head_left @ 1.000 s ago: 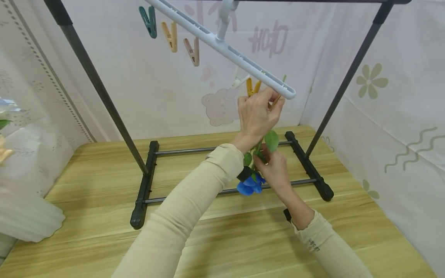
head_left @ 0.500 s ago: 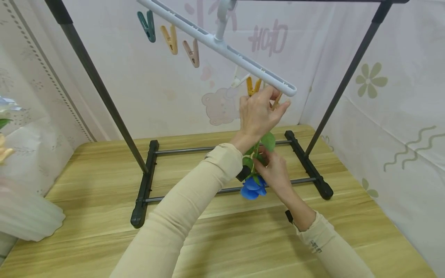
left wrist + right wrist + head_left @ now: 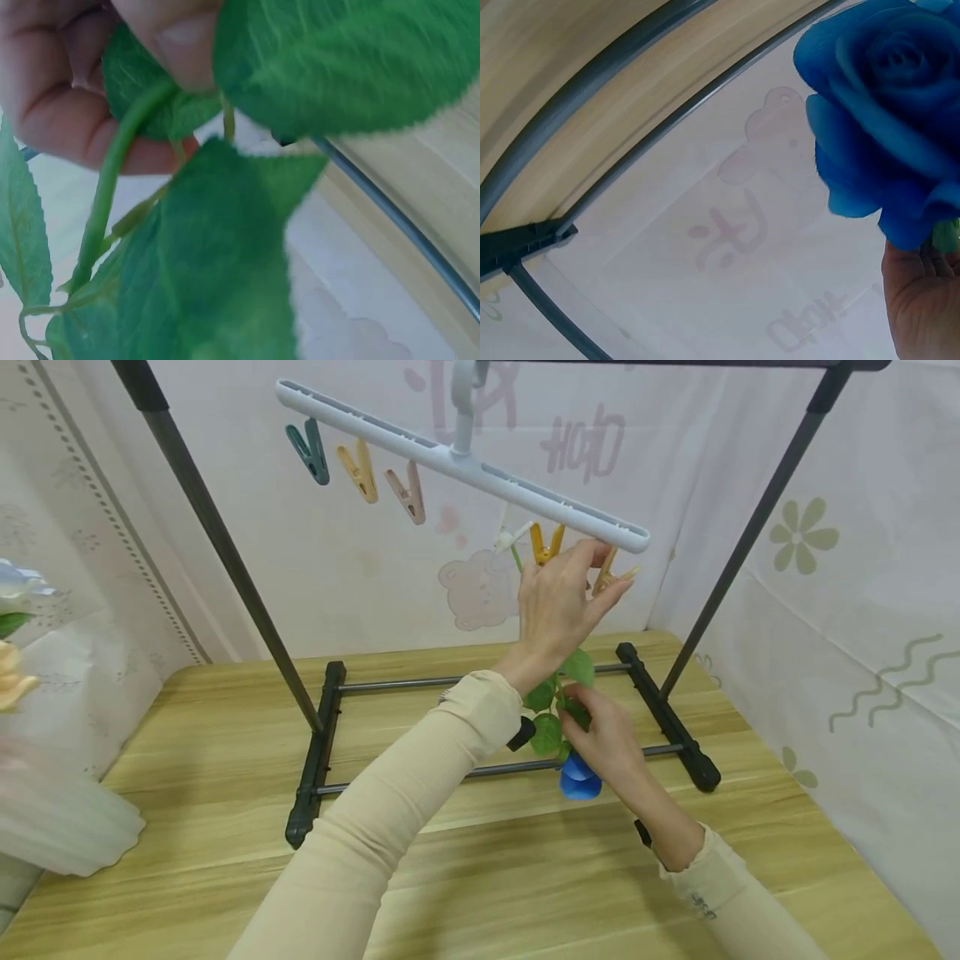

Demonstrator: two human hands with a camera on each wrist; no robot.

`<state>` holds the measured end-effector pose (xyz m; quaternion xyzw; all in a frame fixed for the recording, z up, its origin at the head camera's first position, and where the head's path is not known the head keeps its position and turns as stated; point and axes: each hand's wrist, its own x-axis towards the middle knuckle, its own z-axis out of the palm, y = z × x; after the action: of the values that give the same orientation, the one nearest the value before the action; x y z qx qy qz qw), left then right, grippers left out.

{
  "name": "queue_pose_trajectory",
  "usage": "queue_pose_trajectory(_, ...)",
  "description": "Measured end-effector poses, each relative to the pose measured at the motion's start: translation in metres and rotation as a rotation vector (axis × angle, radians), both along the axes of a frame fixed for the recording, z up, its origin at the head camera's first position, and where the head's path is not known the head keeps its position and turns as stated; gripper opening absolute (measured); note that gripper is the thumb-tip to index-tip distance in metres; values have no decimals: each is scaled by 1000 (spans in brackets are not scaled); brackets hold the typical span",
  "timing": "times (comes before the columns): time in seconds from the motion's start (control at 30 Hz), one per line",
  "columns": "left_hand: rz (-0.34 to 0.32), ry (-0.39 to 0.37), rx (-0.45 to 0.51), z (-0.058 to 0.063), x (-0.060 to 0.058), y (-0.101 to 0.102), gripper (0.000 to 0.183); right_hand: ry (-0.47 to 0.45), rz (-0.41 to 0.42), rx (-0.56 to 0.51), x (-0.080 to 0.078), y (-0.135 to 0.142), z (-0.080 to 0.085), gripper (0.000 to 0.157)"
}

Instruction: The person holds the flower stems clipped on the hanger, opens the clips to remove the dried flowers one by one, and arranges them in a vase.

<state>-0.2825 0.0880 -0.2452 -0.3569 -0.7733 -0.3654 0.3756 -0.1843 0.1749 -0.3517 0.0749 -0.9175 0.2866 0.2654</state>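
In the head view my left hand is raised under the right end of a white clip hanger, thumb and fingers at a peach clothespin. Below it my right hand pinches the leafy stem of a blue rose, which hangs head down. The stem's green end shows left of my left hand, close to a white clothespin. Fingers at the stem and broad leaves fill the left wrist view. In the right wrist view the rose bloom covers part of a hand.
A mustard clothespin hangs beside my left hand. Green, yellow and pink clothespins hang on the hanger's left half. The black rack's legs and base bars stand on the wooden table. A pale vase stands at left.
The stem's end has gone from the hanger's right tip to left of my left hand. The bloom and right hand have shifted down and right. The hanger's left end has dropped, its tilt now shallower.
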Motion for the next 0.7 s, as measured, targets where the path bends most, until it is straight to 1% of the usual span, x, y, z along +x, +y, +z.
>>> queue_pose_trajectory(0.1, -14, -7, -32, 1, 2, -5, 44, 34, 6, 44, 3, 1, 1, 16)
queue_pose_trajectory(0.17, -38, -15, -56, 2, 3, -9, 47, 40, 10, 60, 5, 2, 2, 16)
queue_pose_trajectory(0.23, -71, -19, -78, 2, 3, -14, 48, 44, 14, 76, 7, 4, 3, 16)
queue_pose_trajectory(0.3, -119, -28, -92, 2, 3, -20, 48, 53, 15, 101, 8, 5, 3, 16)
queue_pose_trajectory(0.37, -172, -20, -109, 0, 2, -27, 44, 67, 15, 129, 9, 7, 3, 17)
queue_pose_trajectory(0.47, -247, 20, -151, -8, 1, -40, 34, 88, 11, 174, 12, 8, 3, 18)
queue_pose_trajectory(0.53, -275, 61, -197, -16, 1, -52, 27, 102, 13, 204, 14, 9, 3, 18)
queue_pose_trajectory(0.57, -279, 77, -224, -21, 1, -59, 25, 107, 16, 217, 15, 9, 4, 18)
queue_pose_trajectory(0.63, -266, 92, -279, -31, 2, -74, 26, 120, 20, 243, 16, 10, 5, 18)
queue_pose_trajectory(0.7, -236, 85, -335, -42, 4, -88, 30, 129, 24, 258, 18, 11, 6, 19)
